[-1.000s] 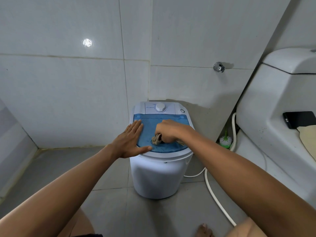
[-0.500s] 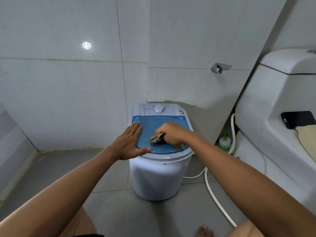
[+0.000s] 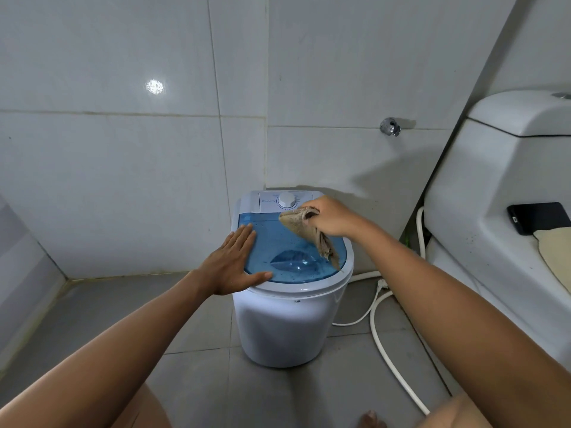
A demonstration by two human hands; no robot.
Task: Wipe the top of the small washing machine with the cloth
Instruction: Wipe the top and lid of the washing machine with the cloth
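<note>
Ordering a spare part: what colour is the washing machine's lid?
Translucent blue lid, white rim; seen in the head view.

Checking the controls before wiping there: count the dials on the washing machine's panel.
1. A single white round dial sits mid-panel at the back of the washing machine, just left of the right hand holding the cloth. That hand covers the panel's right end, possibly hiding another.

Single view only, head-worn, wide-angle; aimed forward and steeply down into a tiled corner; small washing machine (image 3: 287, 291) near centre, close below, at arm's reach; both forearms entering from the lower corners, hands over the blue lid (image 3: 287, 248); toilet (image 3: 494, 193) cut by the right edge; floor (image 3: 92, 310) across the lower part; straight lines bowed toward the borders
</note>
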